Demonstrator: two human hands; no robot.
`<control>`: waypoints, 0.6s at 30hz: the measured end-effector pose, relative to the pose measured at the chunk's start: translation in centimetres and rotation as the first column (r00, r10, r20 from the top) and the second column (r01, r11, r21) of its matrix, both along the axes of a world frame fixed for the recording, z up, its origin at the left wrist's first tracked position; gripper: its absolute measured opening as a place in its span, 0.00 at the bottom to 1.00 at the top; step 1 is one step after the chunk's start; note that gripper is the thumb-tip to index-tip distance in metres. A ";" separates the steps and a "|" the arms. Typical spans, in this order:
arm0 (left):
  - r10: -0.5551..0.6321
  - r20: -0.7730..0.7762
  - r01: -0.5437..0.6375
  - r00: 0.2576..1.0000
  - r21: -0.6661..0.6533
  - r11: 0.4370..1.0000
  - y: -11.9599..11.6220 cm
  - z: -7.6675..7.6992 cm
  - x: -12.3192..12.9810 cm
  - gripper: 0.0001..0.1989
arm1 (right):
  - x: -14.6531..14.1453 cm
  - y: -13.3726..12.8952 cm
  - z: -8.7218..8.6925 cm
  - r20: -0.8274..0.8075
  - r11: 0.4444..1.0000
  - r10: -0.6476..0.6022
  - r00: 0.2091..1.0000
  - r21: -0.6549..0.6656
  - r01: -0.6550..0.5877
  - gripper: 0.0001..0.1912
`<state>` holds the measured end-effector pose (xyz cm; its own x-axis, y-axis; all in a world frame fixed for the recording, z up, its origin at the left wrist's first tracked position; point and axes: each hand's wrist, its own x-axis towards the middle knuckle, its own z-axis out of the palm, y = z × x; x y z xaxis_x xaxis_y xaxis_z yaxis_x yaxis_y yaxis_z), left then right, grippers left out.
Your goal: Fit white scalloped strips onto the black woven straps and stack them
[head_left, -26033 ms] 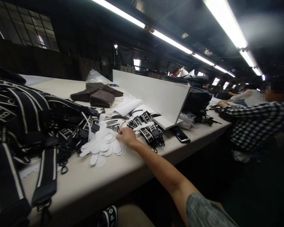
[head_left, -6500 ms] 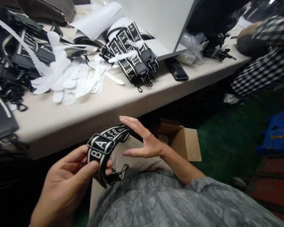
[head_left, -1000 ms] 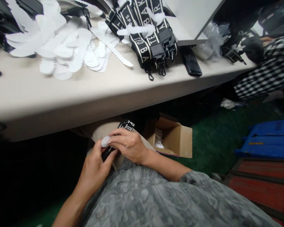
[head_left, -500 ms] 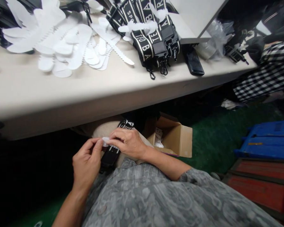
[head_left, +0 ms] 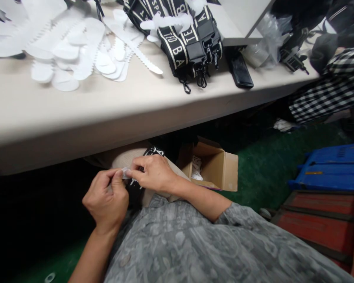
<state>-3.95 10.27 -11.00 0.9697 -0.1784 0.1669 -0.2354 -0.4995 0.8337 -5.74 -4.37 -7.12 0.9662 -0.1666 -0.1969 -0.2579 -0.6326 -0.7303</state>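
Note:
Over my lap, my left hand (head_left: 107,194) pinches one end of a small white strip (head_left: 125,172) between thumb and fingers. My right hand (head_left: 153,172) pinches the same strip from the other side, fingertips close to those of the left. A black lettered strap (head_left: 135,188) lies across my thigh beneath both hands, partly covered by them. The strip looks like thin paper or foam; most of it is hidden in my fingers. More lettered straps (head_left: 177,51) with black metal clips are bundled on the table, white pieces wrapped around them.
Many white serrated-edged strips (head_left: 85,43) are heaped on the table (head_left: 76,110). A black phone (head_left: 240,72) lies right of the straps. An open cardboard box (head_left: 230,169) stands on the floor near blue (head_left: 333,167) and red crates (head_left: 321,216). A checkered sleeve (head_left: 327,94) shows at right.
Both hands have moved slightly left, still pinching the white strip, and the left hand has turned with its fingers curled in more. The view has shifted a little.

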 end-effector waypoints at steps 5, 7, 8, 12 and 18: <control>-0.124 0.285 0.086 0.951 0.144 0.986 0.3 0.2 0.0 0.05 | 0.7 0.2 -0.7 -0.035 0.968 -0.125 0.992 0.216 0.130 0.14; -0.161 0.319 0.104 0.934 0.187 0.977 0.3 -0.1 0.1 0.05 | 0.6 0.4 -1.1 0.030 0.953 -0.175 0.984 0.258 0.161 0.14; -0.168 0.324 0.105 0.931 0.201 0.974 0.3 -0.3 0.1 0.05 | 0.6 0.5 -1.3 0.071 0.949 -0.196 0.978 0.264 0.171 0.13; -0.182 0.360 0.122 0.915 0.184 0.975 0.0 -1.0 0.4 0.05 | 0.3 0.8 -2.0 0.170 0.966 -0.224 0.960 0.167 0.196 0.06; -0.140 0.011 0.141 0.990 -0.085 0.986 0.4 -0.4 0.9 0.08 | -0.2 0.7 -2.1 0.200 0.995 -0.098 0.975 0.016 0.097 0.04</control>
